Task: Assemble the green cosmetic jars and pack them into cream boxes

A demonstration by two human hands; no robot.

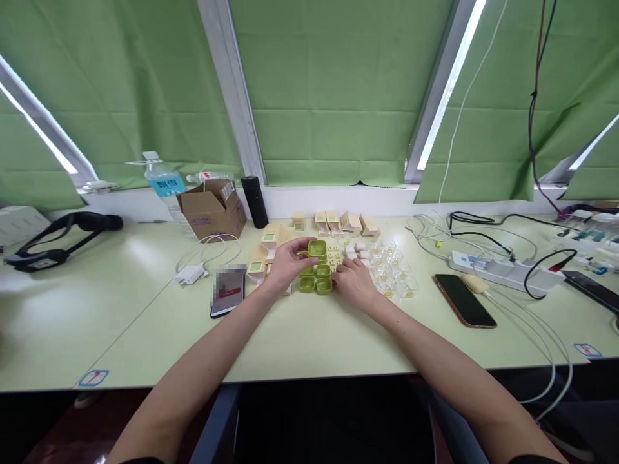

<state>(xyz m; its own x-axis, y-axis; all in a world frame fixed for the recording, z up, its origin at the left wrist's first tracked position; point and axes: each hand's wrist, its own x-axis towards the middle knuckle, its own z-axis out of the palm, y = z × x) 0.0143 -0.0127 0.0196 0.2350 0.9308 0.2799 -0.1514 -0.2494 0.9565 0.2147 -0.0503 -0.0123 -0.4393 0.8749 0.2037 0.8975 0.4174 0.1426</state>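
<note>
The left hand [289, 263] holds a green container [317, 249]

Cups [324, 285]: middle of table [309, 341]
Cartons [269, 236]: left of cups and behind
Domes [406, 287]: right of cups
Power strip [505, 269]: farther right

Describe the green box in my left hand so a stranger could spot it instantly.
On the pale table, find the small green boxes between the left hand and right hand. The held green box is topmost in the picture. Unlike its neighbours, it is in the left hand and looks larger.
</note>
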